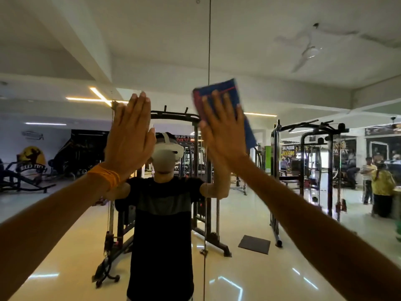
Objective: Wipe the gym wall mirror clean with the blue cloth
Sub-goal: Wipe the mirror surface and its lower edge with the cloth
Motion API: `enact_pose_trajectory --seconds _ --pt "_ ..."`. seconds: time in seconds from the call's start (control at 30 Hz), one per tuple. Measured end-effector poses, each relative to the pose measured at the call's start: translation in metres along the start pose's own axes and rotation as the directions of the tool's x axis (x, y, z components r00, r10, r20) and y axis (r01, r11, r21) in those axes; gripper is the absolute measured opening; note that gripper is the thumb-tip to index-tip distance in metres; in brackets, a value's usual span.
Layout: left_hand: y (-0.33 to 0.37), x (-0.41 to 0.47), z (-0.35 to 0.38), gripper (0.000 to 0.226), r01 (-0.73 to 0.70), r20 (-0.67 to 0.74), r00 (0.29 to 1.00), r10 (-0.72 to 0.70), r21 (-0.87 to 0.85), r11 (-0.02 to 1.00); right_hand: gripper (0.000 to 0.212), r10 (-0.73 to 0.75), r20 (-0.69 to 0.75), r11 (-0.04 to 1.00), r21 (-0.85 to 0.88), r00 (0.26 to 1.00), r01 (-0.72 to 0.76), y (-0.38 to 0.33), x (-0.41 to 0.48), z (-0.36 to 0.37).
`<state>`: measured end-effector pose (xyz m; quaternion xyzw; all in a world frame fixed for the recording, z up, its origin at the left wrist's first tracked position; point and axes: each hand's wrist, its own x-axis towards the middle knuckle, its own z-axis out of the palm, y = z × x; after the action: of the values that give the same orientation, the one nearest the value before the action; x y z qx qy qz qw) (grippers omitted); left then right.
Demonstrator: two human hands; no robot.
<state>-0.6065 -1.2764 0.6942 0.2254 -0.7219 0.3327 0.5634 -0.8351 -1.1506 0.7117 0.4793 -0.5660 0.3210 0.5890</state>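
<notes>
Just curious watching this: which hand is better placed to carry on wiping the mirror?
The right hand. It already presses the blue cloth flat against the mirror with spread fingers. The left hand lies bare and flat on the glass, holding nothing, so it would have to take the cloth first.

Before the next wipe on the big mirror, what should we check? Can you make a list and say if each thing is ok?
1. Blue cloth under the right hand: ok, the palm presses it flat on the mirror.
2. Cloth fully covered by the hand: not ok, a flap hangs loose at the lower right.
3. Left hand out of the cloth's way: ok, it is flat on the glass, apart from the cloth.
4. Mirror seam near the cloth: ok to see, it runs just beside the cloth's left edge.
5. Smudges left on the glass: cannot tell, the picture is too dim.
</notes>
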Motion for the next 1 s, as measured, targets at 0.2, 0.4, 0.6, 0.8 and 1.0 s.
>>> enact_pose_trajectory --seconds 0.2,0.4,0.6,0.8,1.0 --pt "0.020 -0.005 0.007 0.070 0.051 -0.026 0.998 -0.052 -0.044 0.998 0.060 -0.450 0.124 0.891 -0.011 0.884 0.455 0.021 -0.048 0.002" --pt "0.036 -0.036 0.014 0.068 0.001 -0.032 0.999 -0.002 -0.021 1.000 0.063 -0.146 0.053 0.989 0.021 0.988 0.145 0.036 0.007 -0.007" --pt "0.049 -0.058 0.015 0.068 0.033 0.014 0.999 -0.032 -0.028 0.999 0.063 -0.526 0.177 0.850 0.065 0.832 0.523 0.023 -0.123 0.007" --pt "0.057 -0.067 0.007 0.067 0.036 0.029 0.999 -0.036 -0.005 0.999 0.061 -0.267 0.085 0.964 0.022 0.960 0.266 0.048 -0.021 -0.003" --pt "0.051 -0.086 -0.003 0.066 0.065 0.131 0.989 -0.064 -0.001 0.998 0.061 -0.560 0.093 0.828 0.097 0.823 0.552 0.010 -0.142 0.014"
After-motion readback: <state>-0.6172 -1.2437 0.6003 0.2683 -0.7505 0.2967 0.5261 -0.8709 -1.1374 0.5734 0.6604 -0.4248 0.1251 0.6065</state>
